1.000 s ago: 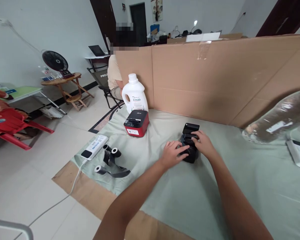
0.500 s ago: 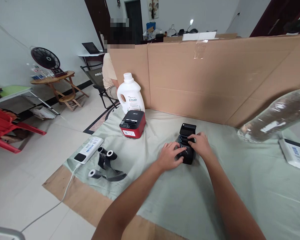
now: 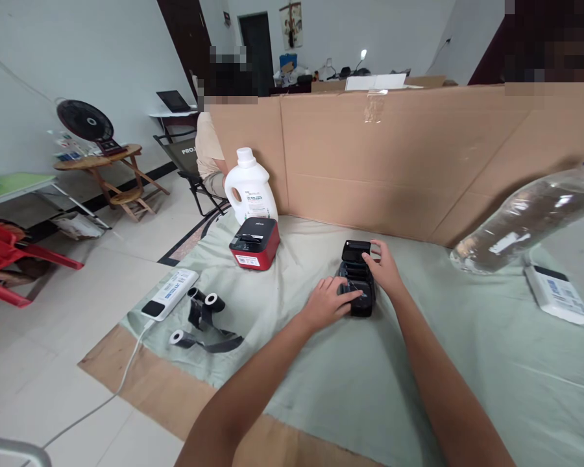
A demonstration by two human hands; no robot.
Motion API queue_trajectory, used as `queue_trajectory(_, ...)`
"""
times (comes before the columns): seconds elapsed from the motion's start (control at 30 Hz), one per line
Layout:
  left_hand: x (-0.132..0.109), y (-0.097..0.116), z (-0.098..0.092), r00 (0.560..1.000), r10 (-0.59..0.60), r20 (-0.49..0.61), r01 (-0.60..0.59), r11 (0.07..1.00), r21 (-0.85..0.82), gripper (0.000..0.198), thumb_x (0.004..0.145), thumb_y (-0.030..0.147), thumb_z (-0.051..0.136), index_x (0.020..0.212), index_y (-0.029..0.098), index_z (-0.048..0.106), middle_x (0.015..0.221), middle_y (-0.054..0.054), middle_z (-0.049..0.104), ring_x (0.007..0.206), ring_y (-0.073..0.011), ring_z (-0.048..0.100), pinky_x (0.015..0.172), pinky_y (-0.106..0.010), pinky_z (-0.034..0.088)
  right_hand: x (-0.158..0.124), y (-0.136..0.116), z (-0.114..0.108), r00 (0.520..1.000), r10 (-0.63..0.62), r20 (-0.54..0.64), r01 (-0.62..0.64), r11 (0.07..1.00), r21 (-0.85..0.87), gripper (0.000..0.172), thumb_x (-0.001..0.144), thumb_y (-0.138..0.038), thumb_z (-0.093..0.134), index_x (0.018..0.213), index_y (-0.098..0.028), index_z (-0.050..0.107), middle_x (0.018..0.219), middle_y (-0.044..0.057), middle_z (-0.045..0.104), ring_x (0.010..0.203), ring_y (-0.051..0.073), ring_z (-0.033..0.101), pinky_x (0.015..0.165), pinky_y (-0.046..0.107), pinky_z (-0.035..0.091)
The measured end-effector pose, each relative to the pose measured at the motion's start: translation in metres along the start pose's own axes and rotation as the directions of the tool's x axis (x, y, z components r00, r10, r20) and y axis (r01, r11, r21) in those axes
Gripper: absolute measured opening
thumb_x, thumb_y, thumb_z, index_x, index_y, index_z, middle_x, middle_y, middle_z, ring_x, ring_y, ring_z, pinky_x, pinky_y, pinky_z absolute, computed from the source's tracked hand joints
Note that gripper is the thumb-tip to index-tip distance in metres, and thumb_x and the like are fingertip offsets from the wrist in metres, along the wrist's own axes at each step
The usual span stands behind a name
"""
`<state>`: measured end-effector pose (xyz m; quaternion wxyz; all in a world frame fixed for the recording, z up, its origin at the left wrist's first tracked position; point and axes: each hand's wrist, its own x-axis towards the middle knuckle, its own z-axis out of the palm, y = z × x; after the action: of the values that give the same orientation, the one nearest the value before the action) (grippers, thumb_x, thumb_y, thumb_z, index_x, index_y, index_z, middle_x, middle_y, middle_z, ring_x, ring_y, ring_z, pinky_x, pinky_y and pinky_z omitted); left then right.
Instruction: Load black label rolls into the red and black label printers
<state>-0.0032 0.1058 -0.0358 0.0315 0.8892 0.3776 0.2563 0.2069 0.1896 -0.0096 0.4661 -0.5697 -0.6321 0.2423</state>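
A small black label printer (image 3: 357,285) sits on the green cloth (image 3: 418,363) with its lid tipped open at the back. My left hand (image 3: 325,302) rests against the printer's left side, fingers curled on its body. My right hand (image 3: 383,268) reaches over the right side, fingertips on the open lid edge. Both forearms stretch in from the bottom of the view.
A red and black printer (image 3: 254,242) and a white jug (image 3: 250,188) stand to the left. A power strip (image 3: 170,294) and black ribbon rolls (image 3: 204,318) lie near the cloth's left edge. A cardboard wall (image 3: 409,155) stands behind. A clear bottle (image 3: 520,217) and white box (image 3: 557,294) lie right. A person sits beyond.
My right hand has shifted from the printer's middle up to the lid edge. The left hand stays on the printer's side. The view has shifted slightly.
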Motion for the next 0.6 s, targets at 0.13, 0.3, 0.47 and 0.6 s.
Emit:
queue_trajectory(0.13, 0.000, -0.001, 0.001, 1.000, 0.005, 0.022, -0.005, 1.000, 0.009, 0.038, 0.102, 0.032, 0.047, 0.137, 0.039, 0.060, 0.122, -0.005, 0.057, 0.107, -0.0174, 0.056, 0.094, -0.031, 0.045, -0.006, -0.009, -0.010, 0.997, -0.010, 0.082, 0.000, 0.992, 0.128, 0.032, 0.082, -0.046, 0.060, 0.105, -0.025, 0.050, 0.114, 0.010, 0.064, 0.110, 0.025, 0.062, 0.087, 0.039, 0.050)
queue_trajectory(0.3, -0.001, 0.000, 0.000, 0.998, 0.018, 0.058, -0.019, 1.000, 0.008, 0.039, 0.103, 0.029, 0.045, 0.139, 0.036, 0.059, 0.108, -0.004, 0.061, 0.091, -0.0137, 0.059, 0.085, -0.027, 0.048, -0.015, -0.016, -0.032, 0.926, -0.064, 0.373, 0.090, 0.994, -0.054, 0.018, 0.080, -0.039, 0.061, 0.083, -0.022, 0.062, 0.110, 0.008, 0.059, 0.106, 0.024, 0.059, 0.080, 0.035, 0.052)
queue_trajectory(0.47, 0.000, 0.001, -0.001, 0.997, 0.037, 0.064, -0.037, 0.999, -0.002, 0.039, 0.104, 0.032, 0.042, 0.139, 0.034, 0.059, 0.101, -0.004, 0.063, 0.088, -0.0141, 0.060, 0.084, -0.028, 0.049, -0.010, -0.011, -0.025, 0.932, 0.036, 0.360, 0.062, 0.964, -0.258, 0.027, 0.078, -0.026, 0.060, 0.103, -0.021, 0.068, 0.114, 0.010, 0.060, 0.109, 0.025, 0.059, 0.095, 0.042, 0.049)
queue_trajectory(0.6, 0.000, 0.002, -0.001, 0.995, 0.037, 0.088, -0.037, 0.999, -0.004, 0.039, 0.105, 0.033, 0.040, 0.140, 0.034, 0.058, 0.103, -0.004, 0.063, 0.088, -0.0144, 0.060, 0.085, -0.028, 0.048, 0.003, -0.012, -0.021, 0.878, 0.284, 0.385, -0.143, 0.924, -0.356, 0.048, 0.076, -0.027, 0.066, 0.123, -0.021, 0.063, 0.119, 0.015, 0.062, 0.100, 0.027, 0.063, 0.086, 0.042, 0.054)
